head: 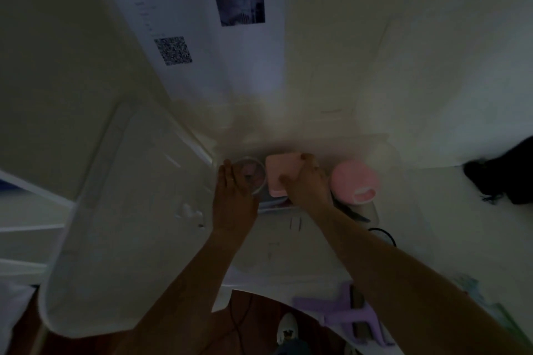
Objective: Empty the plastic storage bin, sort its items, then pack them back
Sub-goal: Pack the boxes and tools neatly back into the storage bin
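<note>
Nearest, a lilac plastic piece (350, 315) with angular arms lies at the near edge of the white table (461, 225), and a thin black loop (385, 235), perhaps a hair tie, sits a little farther right.

Beyond them both hands work in the clear plastic storage bin (291, 207), which is dim and hard to outline. The left hand (233, 196) curls round a small round clear jar (251, 176) with a pinkish inside. The right hand (310, 181) grips a flat pink square case (278, 174) with rounded corners, thumb on its near face and fingers over the far edge.

The step appears to be emptying. It would go best by lifting each piece straight up and clear of its neighbours, since smooth hard plastic can slip. A round pink container (354, 181) with a tab sits just right. Farther off, a printed sheet (207, 37) with a code lies flat.
</note>
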`<action>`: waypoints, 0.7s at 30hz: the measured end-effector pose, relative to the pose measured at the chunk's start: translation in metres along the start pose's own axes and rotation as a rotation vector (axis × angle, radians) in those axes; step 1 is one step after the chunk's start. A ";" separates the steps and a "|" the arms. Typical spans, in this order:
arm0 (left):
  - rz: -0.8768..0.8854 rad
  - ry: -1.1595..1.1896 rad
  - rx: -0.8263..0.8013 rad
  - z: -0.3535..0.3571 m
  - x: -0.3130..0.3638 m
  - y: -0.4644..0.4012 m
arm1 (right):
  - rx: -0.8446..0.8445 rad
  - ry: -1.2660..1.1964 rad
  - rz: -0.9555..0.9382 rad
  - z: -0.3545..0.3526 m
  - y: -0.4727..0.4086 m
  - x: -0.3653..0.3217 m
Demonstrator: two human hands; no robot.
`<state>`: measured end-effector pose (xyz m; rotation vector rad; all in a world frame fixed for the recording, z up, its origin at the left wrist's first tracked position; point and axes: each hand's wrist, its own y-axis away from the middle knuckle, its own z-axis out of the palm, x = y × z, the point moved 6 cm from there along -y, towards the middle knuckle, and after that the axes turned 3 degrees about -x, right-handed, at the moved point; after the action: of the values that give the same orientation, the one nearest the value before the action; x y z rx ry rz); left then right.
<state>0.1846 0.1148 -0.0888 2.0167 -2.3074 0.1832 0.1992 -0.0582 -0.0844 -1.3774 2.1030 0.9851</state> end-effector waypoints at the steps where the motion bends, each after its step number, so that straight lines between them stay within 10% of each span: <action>1: 0.003 -0.014 -0.010 0.001 0.000 0.000 | -0.016 -0.009 -0.005 -0.001 -0.001 0.000; 21: 0.257 -0.050 0.087 -0.025 0.019 0.018 | 0.126 -0.169 -0.012 -0.114 0.119 0.134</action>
<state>0.1637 0.1023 -0.0626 1.7722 -2.6288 0.2534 0.0385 -0.1957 -0.0638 -1.2003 1.9934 0.9138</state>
